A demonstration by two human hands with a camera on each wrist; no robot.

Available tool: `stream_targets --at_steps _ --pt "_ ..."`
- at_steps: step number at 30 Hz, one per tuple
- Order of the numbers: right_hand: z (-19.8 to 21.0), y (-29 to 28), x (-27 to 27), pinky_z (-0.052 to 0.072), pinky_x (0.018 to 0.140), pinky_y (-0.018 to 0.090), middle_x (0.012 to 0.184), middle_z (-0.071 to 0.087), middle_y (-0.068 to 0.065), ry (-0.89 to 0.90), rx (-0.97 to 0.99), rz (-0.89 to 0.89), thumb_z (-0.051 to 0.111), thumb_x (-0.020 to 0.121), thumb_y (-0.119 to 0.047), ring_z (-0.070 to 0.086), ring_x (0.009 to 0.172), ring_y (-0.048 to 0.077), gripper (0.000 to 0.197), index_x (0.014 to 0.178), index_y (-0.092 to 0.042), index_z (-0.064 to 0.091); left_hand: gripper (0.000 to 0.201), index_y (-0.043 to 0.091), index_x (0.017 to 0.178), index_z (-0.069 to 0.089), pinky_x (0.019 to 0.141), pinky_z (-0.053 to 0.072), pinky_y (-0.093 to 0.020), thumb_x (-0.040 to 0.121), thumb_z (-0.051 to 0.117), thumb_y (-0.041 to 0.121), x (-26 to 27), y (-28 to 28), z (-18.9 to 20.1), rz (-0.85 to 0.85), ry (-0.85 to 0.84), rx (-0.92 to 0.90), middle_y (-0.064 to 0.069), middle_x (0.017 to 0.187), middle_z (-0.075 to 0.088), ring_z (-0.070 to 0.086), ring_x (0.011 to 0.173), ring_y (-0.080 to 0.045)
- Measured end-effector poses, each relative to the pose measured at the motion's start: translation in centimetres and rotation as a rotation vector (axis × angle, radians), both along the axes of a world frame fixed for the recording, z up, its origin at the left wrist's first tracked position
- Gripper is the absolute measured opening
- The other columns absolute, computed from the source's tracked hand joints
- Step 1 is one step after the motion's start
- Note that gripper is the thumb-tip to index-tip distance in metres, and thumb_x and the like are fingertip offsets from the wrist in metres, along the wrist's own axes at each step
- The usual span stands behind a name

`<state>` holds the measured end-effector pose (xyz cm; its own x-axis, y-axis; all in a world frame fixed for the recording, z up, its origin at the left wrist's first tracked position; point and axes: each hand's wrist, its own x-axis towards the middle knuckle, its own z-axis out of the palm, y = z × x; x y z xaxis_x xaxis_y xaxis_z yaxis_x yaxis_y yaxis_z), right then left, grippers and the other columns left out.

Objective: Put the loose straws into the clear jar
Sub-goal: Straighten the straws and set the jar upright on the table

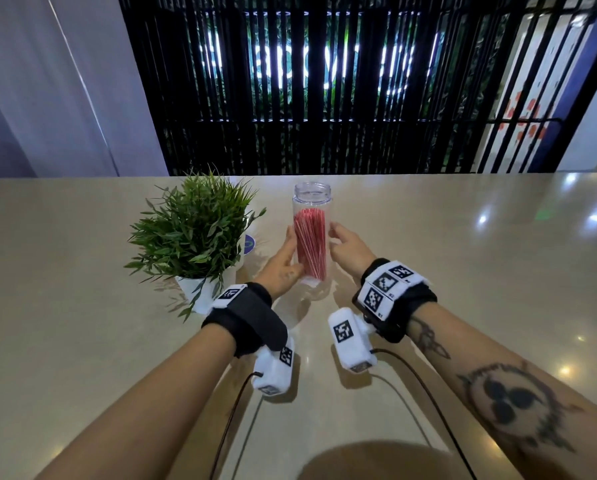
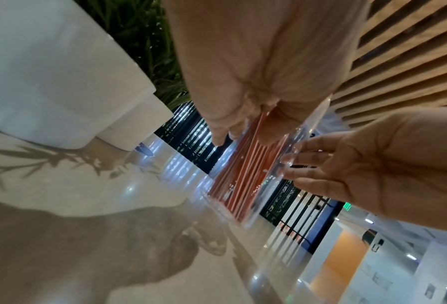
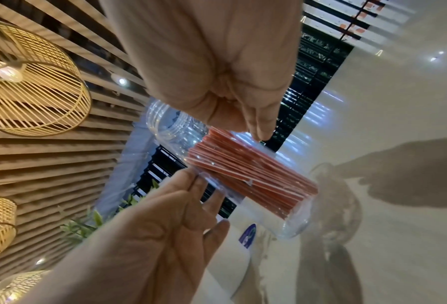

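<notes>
A wide, glossy beige table point(image 1: 463, 271) fills the near half of the head view; behind its far edge stands a dark slatted screen point(image 1: 307, 81) with lit shapes showing through the gaps; on the table, left of centre, sits a leafy green plant point(image 1: 193, 226) in a white pot point(image 1: 200, 292); just right of the plant stands the clear jar point(image 1: 312, 237), upright, its open threaded mouth at the top; inside it a bundle of red straws point(image 1: 310, 245) leans slightly, reaching from the jar's base to a little below its neck; the left hand point(image 1: 281, 268) lies against the jar's left side, fingers nearly straight and flat on the wall; the right hand point(image 1: 347, 245) meets the jar's right side higher up, fingers relaxed and only lightly bent, fingertips touching the wall; the jar sits between both palms, neither hand wrapped round it; both wrists wear black straps with white marker blocks.
</notes>
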<state>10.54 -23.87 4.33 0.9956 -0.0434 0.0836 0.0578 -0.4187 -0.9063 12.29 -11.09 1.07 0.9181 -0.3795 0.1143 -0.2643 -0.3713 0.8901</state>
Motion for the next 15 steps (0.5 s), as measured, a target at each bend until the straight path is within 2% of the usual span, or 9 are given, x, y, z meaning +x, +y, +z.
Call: stream_targets --at_steps 2,4,8,10,13,15 --pt "-0.9 0.2 -0.3 0.033 0.106 0.036 0.137 0.048 0.015 0.022 0.04 0.019 0.04 0.085 0.005 0.044 0.124 0.025 0.049 0.131 -0.01 0.041 0.078 0.02 0.142 -0.007 0.116 0.015 -0.045 0.084 0.039 -0.003 0.1 0.1 -0.7 -0.03 0.049 -0.036 -0.011 0.156 -0.002 0.001 0.143 -0.022" --pt "-1.8 0.3 -0.3 0.036 0.105 0.041 0.134 0.05 0.016 0.046 0.074 0.038 0.041 0.082 0.004 0.048 0.122 0.027 0.05 0.129 -0.013 0.042 0.081 0.022 0.142 -0.009 0.117 0.015 -0.048 0.082 0.041 -0.003 0.2 0.2 -1.3 -0.033 0.09 -0.065 -0.008 0.156 -0.006 -0.002 0.143 -0.019" --pt "-2.9 0.3 -0.3 0.035 0.107 0.043 0.135 0.048 0.016 0.092 0.1 0.066 0.042 0.082 0.006 0.046 0.125 0.032 0.052 0.131 -0.013 0.039 0.082 0.021 0.143 -0.003 0.117 0.014 -0.047 0.078 0.041 -0.001 0.4 0.3 -2.3 -0.021 0.105 -0.074 -0.007 0.156 -0.002 -0.001 0.143 -0.018" --pt "-3.3 0.2 -0.4 0.034 0.105 0.039 0.136 0.047 0.015 0.088 0.119 0.07 0.04 0.081 0.009 0.045 0.126 0.031 0.055 0.131 -0.013 0.038 0.08 0.02 0.143 -0.004 0.118 0.015 -0.044 0.079 0.04 -0.001 0.2 0.3 -2.8 -0.026 0.113 -0.088 -0.006 0.156 -0.002 -0.001 0.143 -0.016" --pt "-3.7 0.2 -0.5 0.034 0.104 0.034 0.138 0.043 0.017 0.086 0.135 0.066 0.039 0.081 0.013 0.043 0.128 0.031 0.059 0.134 -0.01 0.033 0.08 0.021 0.143 -0.005 0.115 0.018 -0.032 0.08 0.038 -0.004 0.3 0.2 -3.3 0.008 0.142 -0.111 -0.003 0.156 -0.001 0.002 0.143 -0.015" --pt "-3.8 0.3 -0.3 0.035 0.105 0.037 0.138 0.045 0.015 0.09 0.123 0.068 0.04 0.081 0.01 0.045 0.126 0.03 0.058 0.134 -0.012 0.033 0.079 0.021 0.143 -0.002 0.11 0.02 -0.027 0.079 0.039 -0.004 0.3 0.1 -3.3 0.014 0.131 -0.127 -0.003 0.156 0.004 0.006 0.142 -0.015"
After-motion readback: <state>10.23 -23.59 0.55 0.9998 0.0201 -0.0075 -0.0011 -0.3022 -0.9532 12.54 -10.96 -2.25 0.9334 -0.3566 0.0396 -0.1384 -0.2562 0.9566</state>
